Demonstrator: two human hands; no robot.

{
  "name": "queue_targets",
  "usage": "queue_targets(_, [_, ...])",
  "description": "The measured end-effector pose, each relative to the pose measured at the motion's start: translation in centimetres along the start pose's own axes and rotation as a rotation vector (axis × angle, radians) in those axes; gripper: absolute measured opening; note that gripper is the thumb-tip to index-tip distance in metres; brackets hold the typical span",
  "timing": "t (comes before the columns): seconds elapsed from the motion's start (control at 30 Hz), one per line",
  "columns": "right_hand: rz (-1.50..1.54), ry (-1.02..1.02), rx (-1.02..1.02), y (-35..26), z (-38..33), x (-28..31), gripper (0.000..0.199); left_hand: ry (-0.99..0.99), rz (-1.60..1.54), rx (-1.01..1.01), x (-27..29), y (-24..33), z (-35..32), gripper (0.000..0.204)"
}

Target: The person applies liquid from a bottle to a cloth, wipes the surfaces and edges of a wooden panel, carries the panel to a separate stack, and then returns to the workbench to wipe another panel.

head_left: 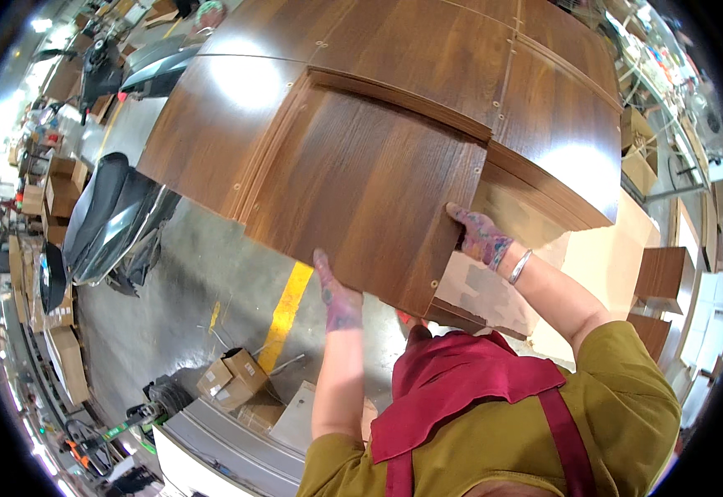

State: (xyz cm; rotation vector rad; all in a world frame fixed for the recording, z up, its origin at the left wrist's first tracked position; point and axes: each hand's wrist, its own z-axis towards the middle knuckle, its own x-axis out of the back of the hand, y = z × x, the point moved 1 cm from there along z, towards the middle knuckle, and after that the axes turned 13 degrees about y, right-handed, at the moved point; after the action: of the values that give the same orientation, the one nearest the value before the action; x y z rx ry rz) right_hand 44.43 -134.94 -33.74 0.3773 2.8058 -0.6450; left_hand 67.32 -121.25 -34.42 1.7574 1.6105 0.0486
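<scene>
A dark brown wood-grain panel (pixel 369 186) lies in front of me, tilted across the lower gap between stacks of similar panels. My left hand (pixel 339 298), in a patterned purple-pink glove, grips its near edge with the thumb on top and the fingers hidden below. On its right edge, close to the near corner, my right hand (pixel 481 236) in a matching glove has its thumb over the top; those fingers are partly hidden under the edge. Small round fittings show along the panel's right side.
Taller stacks of brown panels (pixel 411 50) stand beyond and on both sides. Cardboard sheeting (pixel 597 273) lies to the right. A parked scooter (pixel 108 215) stands at left, and an opened carton (pixel 235 375) sits on the floor near a yellow line (pixel 287 311).
</scene>
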Motion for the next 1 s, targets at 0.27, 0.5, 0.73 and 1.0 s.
queue_targets(0.27, [-0.074,-0.001,0.098,-0.5,1.9,0.2,0.035,0.055,-0.052,-0.107,0.4,-1.3,3.1,0.073])
queue_targets(0.5, [-0.282,0.087,0.124,-0.5,0.7,0.2,0.041,0.106,-0.205,-0.127,2.1,1.5,3.7,0.068])
queue_targets(0.73, [-0.481,0.141,0.218,-0.2,0.3,0.1,0.042,0.144,-0.103,-0.326,3.8,3.8,15.6,0.076])
queue_targets(1.0, [-0.534,-0.116,0.193,-1.7,1.8,2.9,0.037,0.006,0.107,-0.253,5.6,9.1,10.0,0.068])
